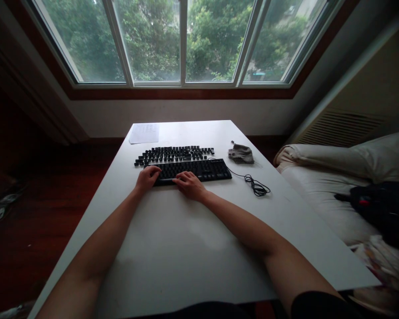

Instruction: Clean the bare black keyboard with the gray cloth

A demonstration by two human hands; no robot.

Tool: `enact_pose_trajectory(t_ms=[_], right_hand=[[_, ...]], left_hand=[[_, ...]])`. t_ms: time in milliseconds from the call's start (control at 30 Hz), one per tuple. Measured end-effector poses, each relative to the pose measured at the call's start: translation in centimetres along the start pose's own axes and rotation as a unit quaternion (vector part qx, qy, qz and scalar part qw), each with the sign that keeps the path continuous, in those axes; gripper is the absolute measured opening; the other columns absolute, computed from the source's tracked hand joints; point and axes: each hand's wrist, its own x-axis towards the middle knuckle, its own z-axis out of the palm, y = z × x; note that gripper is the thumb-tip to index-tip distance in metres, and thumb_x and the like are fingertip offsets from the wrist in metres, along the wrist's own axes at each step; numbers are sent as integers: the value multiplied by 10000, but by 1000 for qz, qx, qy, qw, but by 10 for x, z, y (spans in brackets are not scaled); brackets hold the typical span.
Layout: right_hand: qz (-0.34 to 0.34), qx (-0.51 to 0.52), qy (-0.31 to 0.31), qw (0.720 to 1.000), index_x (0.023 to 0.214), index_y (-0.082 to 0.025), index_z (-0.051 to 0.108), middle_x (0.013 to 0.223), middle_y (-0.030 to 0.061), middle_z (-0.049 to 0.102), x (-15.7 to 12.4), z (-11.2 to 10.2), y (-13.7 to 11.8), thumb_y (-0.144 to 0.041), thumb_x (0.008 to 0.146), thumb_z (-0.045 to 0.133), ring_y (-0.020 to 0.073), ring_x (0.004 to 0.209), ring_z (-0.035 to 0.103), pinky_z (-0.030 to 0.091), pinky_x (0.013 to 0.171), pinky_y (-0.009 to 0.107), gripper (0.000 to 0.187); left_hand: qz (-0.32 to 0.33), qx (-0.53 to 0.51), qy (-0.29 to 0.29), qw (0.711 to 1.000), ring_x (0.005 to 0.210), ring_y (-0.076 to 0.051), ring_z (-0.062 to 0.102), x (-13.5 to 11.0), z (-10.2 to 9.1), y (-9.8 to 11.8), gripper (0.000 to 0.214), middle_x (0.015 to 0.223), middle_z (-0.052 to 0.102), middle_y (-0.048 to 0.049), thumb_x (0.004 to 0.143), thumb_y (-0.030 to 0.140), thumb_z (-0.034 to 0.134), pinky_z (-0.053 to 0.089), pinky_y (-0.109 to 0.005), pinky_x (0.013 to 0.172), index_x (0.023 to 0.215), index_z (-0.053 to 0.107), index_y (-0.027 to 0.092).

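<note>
A black keyboard (202, 170) lies across the white table in front of me. My left hand (148, 177) is closed around its left end, with the thumb over the top. My right hand (189, 184) rests at the front edge, left of the middle. Its fingers are bent and pressed together on the keyboard, and whether a small part sits under the fingertips is too dark to tell. Just behind the keyboard, several rows of loose black keycaps (173, 153) are spread on the table. The coiled black cable (259, 188) lies to the right.
A crumpled grey cloth (240, 153) lies right of the keycaps. A sheet of paper (144, 133) is at the table's far left corner. The white table (186, 248) stands before a window (182, 44). On the right, a pale sofa (315, 181) holds a dark bag (382, 208).
</note>
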Motion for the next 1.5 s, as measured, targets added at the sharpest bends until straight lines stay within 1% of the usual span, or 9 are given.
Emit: enact_pose_trajectory(t_ms=[133, 333, 667, 767, 833, 933, 1033, 1267, 1500], right_hand=[[-3, 21, -11, 1000, 1244, -224, 682, 1222, 120, 673, 0, -1, -5, -183, 969, 566, 271, 1160, 542, 407, 1007, 453, 301], [-21, 43, -17, 999, 1357, -245, 632, 1353, 111, 647, 2, 1, -7, -244, 986, 566, 279, 1280, 523, 387, 1085, 467, 376], [-44, 28, -69, 996, 1501, -236, 514, 1495, 111, 565, 3, -1, -18, -352, 1002, 584, 286, 1461, 399, 289, 1211, 516, 517], [-43, 24, -74, 996, 1503, -232, 512, 1516, 113, 544, 3, -1, -19, -368, 1010, 570, 285, 1472, 389, 286, 1218, 516, 515], [-44, 26, -76, 996, 1481, -234, 537, 1510, 111, 550, 3, -1, -20, -364, 1013, 566, 281, 1466, 401, 291, 1217, 513, 487], [-43, 29, -68, 996, 1482, -222, 535, 1521, 120, 537, 2, -1, -19, -370, 1014, 564, 284, 1472, 393, 294, 1216, 514, 492], [-44, 37, -62, 996, 1473, -217, 540, 1512, 120, 545, 0, 0, -15, -381, 1023, 546, 283, 1458, 413, 304, 1209, 514, 479], [-36, 55, -30, 997, 1431, -217, 575, 1474, 134, 575, -5, 1, -4, -371, 1002, 583, 287, 1410, 465, 366, 1168, 512, 456], [-25, 55, -3, 998, 1395, -205, 599, 1439, 142, 591, -7, 4, 0, -360, 997, 583, 292, 1351, 504, 422, 1116, 496, 428]], left_hand=[[-8, 40, 64, 997, 978, -249, 641, 0, -2, -6, 163, 1011, 727, -57, 920, 265, 571, 497, -401, 918, 963, 723, 230], [-76, 65, 163, 981, 904, -238, 627, 2, -13, -23, 180, 969, 715, -58, 918, 279, 559, 491, -373, 853, 980, 719, 226], [-201, 82, 237, 947, 889, -220, 618, 9, -32, -64, 216, 981, 690, -69, 879, 263, 553, 493, -364, 861, 972, 734, 192], [-216, 108, 219, 945, 901, -231, 614, 11, -34, -69, 211, 981, 685, -75, 868, 254, 572, 489, -386, 903, 980, 739, 190], [-201, 139, 193, 950, 934, -250, 607, 14, -33, -68, 210, 981, 679, -82, 860, 240, 584, 471, -421, 954, 989, 744, 196], [-153, 198, 132, 959, 1017, -287, 581, 22, -31, -62, 233, 1025, 667, -98, 856, 215, 588, 440, -463, 1001, 1015, 758, 221], [-101, 255, 75, 959, 1088, -321, 540, 30, -32, -56, 254, 1119, 652, -117, 873, 215, 581, 441, -478, 965, 1044, 765, 245], [65, 354, -69, 930, 1200, -343, 489, 49, -45, -45, 301, 1223, 641, -125, 891, 172, 552, 416, -503, 954, 1101, 750, 255], [110, 374, -120, 913, 1184, -339, 511, 64, -49, -48, 324, 1224, 655, -138, 858, 145, 582, 409, -502, 955, 1119, 745, 245]])
